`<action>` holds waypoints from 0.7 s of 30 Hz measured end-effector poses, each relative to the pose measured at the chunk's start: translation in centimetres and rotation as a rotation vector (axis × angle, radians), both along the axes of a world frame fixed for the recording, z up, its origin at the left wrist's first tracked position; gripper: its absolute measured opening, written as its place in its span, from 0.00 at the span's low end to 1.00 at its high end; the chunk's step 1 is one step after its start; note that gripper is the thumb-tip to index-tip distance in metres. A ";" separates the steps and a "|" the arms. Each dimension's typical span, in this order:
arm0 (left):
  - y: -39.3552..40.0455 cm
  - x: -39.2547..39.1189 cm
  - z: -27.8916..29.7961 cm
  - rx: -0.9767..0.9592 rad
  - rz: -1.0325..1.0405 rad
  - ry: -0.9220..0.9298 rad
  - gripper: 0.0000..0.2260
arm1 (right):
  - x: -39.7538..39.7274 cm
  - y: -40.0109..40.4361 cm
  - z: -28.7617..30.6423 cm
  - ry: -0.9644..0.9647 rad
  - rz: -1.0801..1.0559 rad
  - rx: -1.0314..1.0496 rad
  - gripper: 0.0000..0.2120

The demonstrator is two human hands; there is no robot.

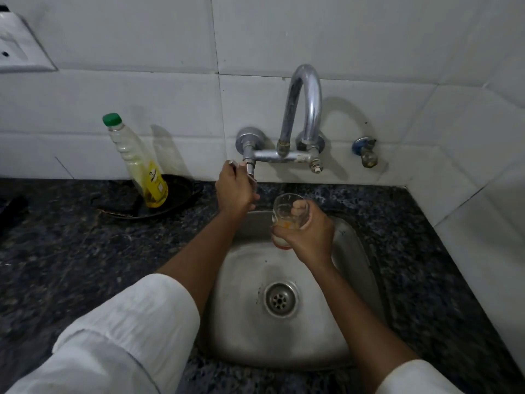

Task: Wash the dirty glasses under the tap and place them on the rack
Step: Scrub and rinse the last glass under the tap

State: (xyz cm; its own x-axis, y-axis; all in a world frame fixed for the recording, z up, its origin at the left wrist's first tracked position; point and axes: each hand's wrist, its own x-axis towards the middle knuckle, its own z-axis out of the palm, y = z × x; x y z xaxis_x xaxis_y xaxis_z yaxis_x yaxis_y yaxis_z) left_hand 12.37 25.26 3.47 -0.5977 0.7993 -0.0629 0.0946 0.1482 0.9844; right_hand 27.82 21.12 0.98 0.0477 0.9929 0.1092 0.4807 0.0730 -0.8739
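While the sink (352, 322) lies below to catch the run-off, we hold the dirty glass (288, 220) over its back edge, beneath the tap (305, 109). Our right hand (308, 231) wraps round it, mouth up, ready for water; our left hand (234, 189) curls round the tap handle (244, 172), probably to start the flow
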 end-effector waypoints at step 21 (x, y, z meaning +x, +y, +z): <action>-5.5 2.9 -4.5 -0.361 -0.398 -0.654 0.27 | -0.1 -1.3 0.9 0.057 -0.133 0.015 0.23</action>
State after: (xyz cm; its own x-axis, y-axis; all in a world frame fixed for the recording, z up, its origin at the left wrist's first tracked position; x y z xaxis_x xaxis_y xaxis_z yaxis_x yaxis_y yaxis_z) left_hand 15.24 19.72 -1.03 -0.0306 0.8069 -0.5899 -0.3659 0.5402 0.7578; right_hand 27.76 19.78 1.92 0.1853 0.9757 0.1172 0.4365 0.0251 -0.8993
